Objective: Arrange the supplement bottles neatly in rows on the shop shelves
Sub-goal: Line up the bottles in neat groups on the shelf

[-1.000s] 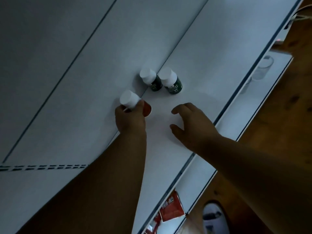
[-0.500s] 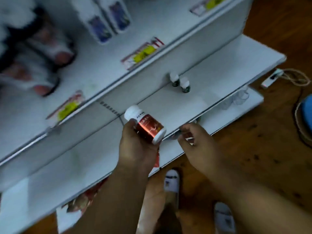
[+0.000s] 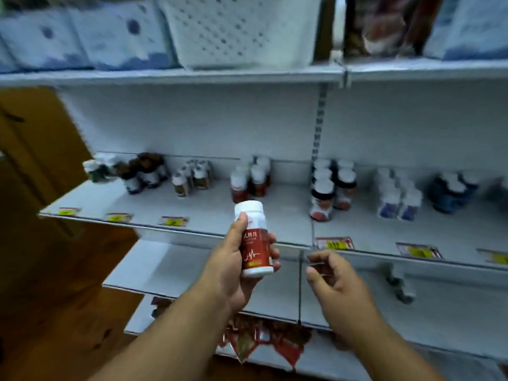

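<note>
Since a moment ago my head has come up from the low shelves, and the red bottle (image 3: 254, 240) that I had lifted off the bottom shelf now stands upright in my left hand (image 3: 233, 270), in front of the middle shelf (image 3: 154, 204). On the far left of that shelf sits a blurred cluster of dark bottles (image 3: 143, 171), then a small group of pale-capped ones (image 3: 192, 177) to their right. Yellow price tags (image 3: 173, 221) run along the shelf's near edge. My left hand has its thumb up the near side of the red bottle, just under the white cap, with the fingers wrapped round the far side of the label. Directly beyond it, toward the back of the shelf, stands a short row of matching red bottles (image 3: 251, 180). To the right of the shelf divider is a double row of white-capped bottles with red labels (image 3: 328, 191), then a block of white bottles with purple labels (image 3: 398, 196), and dark blue bottles (image 3: 450, 191) at the far right. My right hand (image 3: 338, 281) hovers just right of the red bottle and apart from it, fingers loosely curled, holding nothing. Above it all, a white perforated basket (image 3: 242, 28) sits on the top shelf (image 3: 170, 75).
</note>
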A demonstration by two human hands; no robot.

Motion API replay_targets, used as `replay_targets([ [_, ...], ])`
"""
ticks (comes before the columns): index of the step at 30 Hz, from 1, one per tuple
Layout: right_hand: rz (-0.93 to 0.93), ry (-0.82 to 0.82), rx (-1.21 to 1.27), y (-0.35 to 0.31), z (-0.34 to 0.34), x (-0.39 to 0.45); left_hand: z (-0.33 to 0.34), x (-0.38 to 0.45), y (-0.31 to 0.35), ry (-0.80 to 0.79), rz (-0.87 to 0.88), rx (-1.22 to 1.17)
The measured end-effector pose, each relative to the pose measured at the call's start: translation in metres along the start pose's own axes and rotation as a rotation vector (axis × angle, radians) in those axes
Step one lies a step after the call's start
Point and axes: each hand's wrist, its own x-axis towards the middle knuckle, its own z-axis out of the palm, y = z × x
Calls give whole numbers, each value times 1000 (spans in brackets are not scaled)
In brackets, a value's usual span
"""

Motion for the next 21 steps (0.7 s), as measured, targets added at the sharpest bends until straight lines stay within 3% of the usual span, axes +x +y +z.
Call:
replay_targets([
  [8,-81,8,66,-80,169,44,-133,16,122,66,47,73],
  [12,-77,51,-8,-90,206,68,-157,48,151,26,62,230],
  [15,-43,102,-107,-83,202,98,-147,85,150,20,107,520],
  [21,3,191,-306,-49,175,169,-121,179,130,-90,421,1146],
])
